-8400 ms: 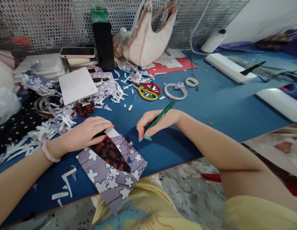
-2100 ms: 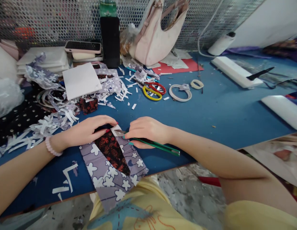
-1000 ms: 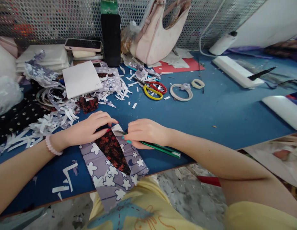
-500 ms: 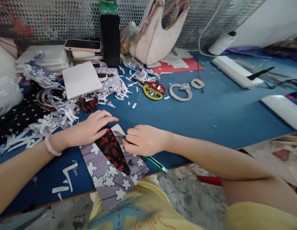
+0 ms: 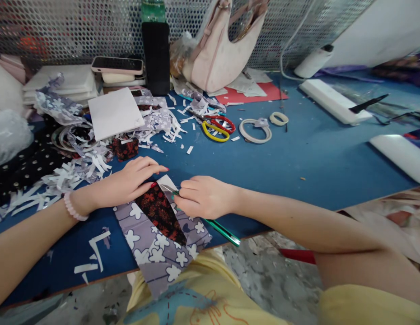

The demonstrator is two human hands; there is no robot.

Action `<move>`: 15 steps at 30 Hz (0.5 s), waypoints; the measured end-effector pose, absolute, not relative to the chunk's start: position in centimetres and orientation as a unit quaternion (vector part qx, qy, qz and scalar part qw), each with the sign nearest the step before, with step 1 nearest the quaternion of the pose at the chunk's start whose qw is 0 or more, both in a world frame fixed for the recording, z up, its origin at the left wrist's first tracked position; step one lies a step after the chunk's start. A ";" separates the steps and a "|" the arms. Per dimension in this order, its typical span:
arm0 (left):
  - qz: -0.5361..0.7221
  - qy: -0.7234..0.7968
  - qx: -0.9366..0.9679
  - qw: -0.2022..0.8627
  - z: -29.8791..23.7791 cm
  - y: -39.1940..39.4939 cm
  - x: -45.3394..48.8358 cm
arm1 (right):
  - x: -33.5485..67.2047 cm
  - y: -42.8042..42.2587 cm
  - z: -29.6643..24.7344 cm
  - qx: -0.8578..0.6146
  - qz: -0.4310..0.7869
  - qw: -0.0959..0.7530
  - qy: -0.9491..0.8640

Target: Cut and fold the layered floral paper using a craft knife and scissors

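Observation:
A purple fabric piece with white flowers (image 5: 161, 253) lies at the table's front edge and hangs over it. On top of it is a black piece with red flowers (image 5: 161, 214), pointed at its lower end. My left hand (image 5: 137, 178), fingers stretched out, rests at the upper end of the black piece, thumb pressing on it. Green tweezers (image 5: 223, 231) with a silver tip are gripped in my right hand (image 5: 205, 197) like a pen. Their tip meets a white corner (image 5: 167, 181) beside the black piece. My right fingertips are partly hidden.
Red and yellow-handled scissors (image 5: 215, 128) lie beyond my hands among paper strips. Further right are a pale ring (image 5: 255, 131) and a tape roll (image 5: 278, 118). A white square card (image 5: 115, 113) tops scraps at left. A pink bag (image 5: 223, 58) stands behind.
The fabric has shifted slightly to the right. My right hand has tilted a little, and more of the tweezers' silver tip shows at the white corner. My left hand stays nearly in place.

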State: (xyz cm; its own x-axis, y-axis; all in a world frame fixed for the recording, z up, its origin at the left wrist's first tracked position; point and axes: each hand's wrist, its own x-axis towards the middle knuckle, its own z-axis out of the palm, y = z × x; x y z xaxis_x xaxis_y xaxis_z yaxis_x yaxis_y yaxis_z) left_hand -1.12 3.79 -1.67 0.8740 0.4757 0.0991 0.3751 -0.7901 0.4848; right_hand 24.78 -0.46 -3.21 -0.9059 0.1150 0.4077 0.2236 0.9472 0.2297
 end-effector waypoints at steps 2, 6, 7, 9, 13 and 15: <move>0.110 0.226 0.940 0.232 -1.7 3.8 -1.1 | 24.9 -0.4 -3.2 -0.078 -0.130 0.187 -0.971; 0.113 0.221 0.941 0.229 -1.7 3.8 -1.1 | 24.9 -0.3 -3.2 -0.071 -0.123 0.160 -0.977; 0.114 0.219 0.942 0.227 -1.7 3.8 -1.1 | 24.9 -0.3 -3.1 -0.071 -0.123 0.155 -0.978; 0.116 0.215 0.944 0.223 -1.7 3.7 -1.1 | 24.9 -0.2 -3.1 -0.068 -0.123 0.144 -0.980; 0.114 0.217 0.944 0.221 -1.6 3.7 -1.2 | 24.8 -0.2 -3.0 -0.070 -0.121 0.150 -0.979; 0.111 0.220 0.943 0.224 -1.6 3.7 -1.2 | 24.8 -0.2 -3.0 -0.075 -0.119 0.166 -0.976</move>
